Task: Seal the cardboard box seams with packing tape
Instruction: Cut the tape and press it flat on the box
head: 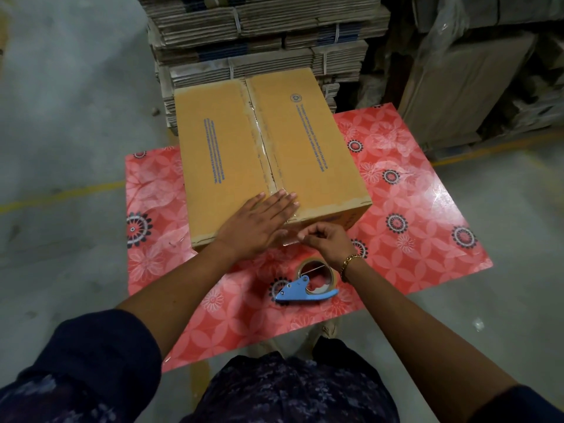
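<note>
Behind everything, stacks of flattened cartons (265, 35) rise bundled against the far side of the table (427, 184), whose top is covered in a red flowered sheet. On that sheet, toward its far-left part, sits the closed cardboard box (314, 154), its two top flaps meeting in a centre seam (262, 141) that runs away from the person; a glossy strip of clear tape lies along this seam and folds over the near edge. The left hand (256, 224) lies flat on the box's near edge, palm down, fingers spread and straight across the seam end. Just beside it, the right hand (328, 241) is held against the box's near face, thumb and forefinger pressed together; whether they pinch the tape end is too small to tell. A gold bracelet (351, 264) circles that wrist. Near the person, on the table, lies the blue tape dispenser (305, 285) with its roll, touched by neither hand.
</note>
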`<state>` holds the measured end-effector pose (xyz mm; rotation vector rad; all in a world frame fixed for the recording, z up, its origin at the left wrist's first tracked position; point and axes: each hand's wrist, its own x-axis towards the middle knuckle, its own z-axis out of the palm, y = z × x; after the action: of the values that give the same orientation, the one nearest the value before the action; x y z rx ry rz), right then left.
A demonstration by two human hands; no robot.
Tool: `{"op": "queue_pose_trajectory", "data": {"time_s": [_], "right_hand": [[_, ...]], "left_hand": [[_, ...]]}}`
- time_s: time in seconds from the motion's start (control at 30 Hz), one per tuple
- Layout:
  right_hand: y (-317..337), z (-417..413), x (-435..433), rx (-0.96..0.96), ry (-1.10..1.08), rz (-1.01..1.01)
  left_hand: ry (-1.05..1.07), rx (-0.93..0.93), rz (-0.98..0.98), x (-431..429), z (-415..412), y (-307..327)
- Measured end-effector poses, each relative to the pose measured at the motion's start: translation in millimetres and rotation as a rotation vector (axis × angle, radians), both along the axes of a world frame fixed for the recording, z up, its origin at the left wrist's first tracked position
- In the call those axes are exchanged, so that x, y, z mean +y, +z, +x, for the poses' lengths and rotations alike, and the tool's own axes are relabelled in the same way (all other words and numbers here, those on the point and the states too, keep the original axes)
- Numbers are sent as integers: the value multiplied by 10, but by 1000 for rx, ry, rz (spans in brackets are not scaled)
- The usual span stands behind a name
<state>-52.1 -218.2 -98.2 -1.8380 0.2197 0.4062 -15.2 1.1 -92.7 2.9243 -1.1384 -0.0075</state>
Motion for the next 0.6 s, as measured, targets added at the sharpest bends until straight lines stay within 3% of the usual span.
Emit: {"op": "queue_pose_trajectory", "data": {"time_s": [0.1,0.2,0.33,0.37,0.47,0.53,0.6], "right_hand": [[-12,55,-6,13,22,-22],[1,106,-23,36,40,-25],[-17,146,-38,48,39,-15],[-27,148,-43,56,40,-12],[-51,159,-56,68,40,-8],[-48,161,-55,78,38,6],[-43,167,-56,82,35,3]], "left_hand": [[32,12,30,-22,-18,17],[255,41,37,-76,-174,96],[520,-114,-371,-191,-728,146],[606,-21,-501,-244,-831,108],[929,535,-819,-412,-889,-56],[1049,689,-956,-469,-814,-104],[1078,706,-1073,-495,-729,-135]]}}
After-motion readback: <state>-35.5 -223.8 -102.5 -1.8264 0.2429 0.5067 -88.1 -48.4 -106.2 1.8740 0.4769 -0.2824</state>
